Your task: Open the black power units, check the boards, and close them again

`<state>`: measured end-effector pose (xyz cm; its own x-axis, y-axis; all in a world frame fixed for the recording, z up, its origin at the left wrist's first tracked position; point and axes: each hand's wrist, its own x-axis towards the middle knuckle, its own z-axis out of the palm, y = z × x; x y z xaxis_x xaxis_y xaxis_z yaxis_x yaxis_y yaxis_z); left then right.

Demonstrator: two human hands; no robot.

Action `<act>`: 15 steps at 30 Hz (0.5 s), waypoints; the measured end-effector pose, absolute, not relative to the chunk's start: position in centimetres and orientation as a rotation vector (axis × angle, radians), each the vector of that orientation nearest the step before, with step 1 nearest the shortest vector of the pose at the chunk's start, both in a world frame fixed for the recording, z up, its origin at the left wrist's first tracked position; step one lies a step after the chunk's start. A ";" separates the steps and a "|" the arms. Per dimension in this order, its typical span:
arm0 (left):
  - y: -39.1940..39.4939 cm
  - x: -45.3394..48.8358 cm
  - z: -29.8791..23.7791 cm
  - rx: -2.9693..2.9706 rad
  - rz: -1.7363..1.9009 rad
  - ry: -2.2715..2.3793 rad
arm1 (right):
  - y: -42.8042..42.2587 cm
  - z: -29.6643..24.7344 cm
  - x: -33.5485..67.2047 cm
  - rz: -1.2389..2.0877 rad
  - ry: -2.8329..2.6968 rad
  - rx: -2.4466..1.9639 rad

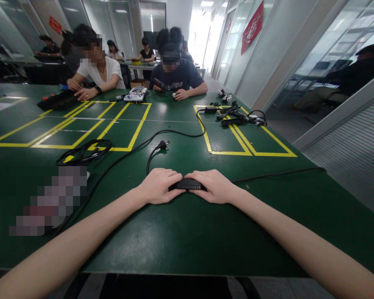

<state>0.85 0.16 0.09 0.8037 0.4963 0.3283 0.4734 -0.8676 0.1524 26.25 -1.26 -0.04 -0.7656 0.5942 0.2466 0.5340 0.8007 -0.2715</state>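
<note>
Between my two hands is a black power adapter (189, 184), held low over the green table (149, 249). Its left end is in my left hand (160, 185), thumb at the near side and fingers over the top. My right hand (215, 186) grips the right end in the same way. Beyond my left hand, a black mains plug (163, 145) lies on its cord, which runs down behind that hand. A thin black cable (277, 173) stretches from behind my right hand toward the table's right edge.
A coiled black cable (85, 153) and a pixelated phone-like object (51, 203) lie at left. One long cord (134, 147) crosses the table to a pile of black adapters (233, 116). Yellow tape (137, 128) marks rectangles. Two people sit opposite, handling items; a white power strip (136, 94) lies between them.
</note>
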 end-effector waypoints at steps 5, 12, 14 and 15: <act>0.1 0.9 0.2 2.929 0.578 0.778 | -1.4 0.0 26.3 0.115 -2.694 -0.844; 0.3 1.0 -0.2 2.961 0.634 0.791 | -1.4 0.2 26.3 0.026 -2.670 -0.853; 0.3 1.0 -0.3 2.965 0.611 0.802 | -1.3 0.2 26.3 -0.021 -2.647 -0.828; 0.2 1.1 -0.3 2.957 0.590 0.809 | -1.3 0.2 26.3 -0.049 -2.636 -0.807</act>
<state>1.06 0.21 -0.33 0.7942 0.4948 0.3527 0.4873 -0.8654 0.1169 26.28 -1.34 0.22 -0.7618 0.5329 0.3685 0.5462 0.8341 -0.0772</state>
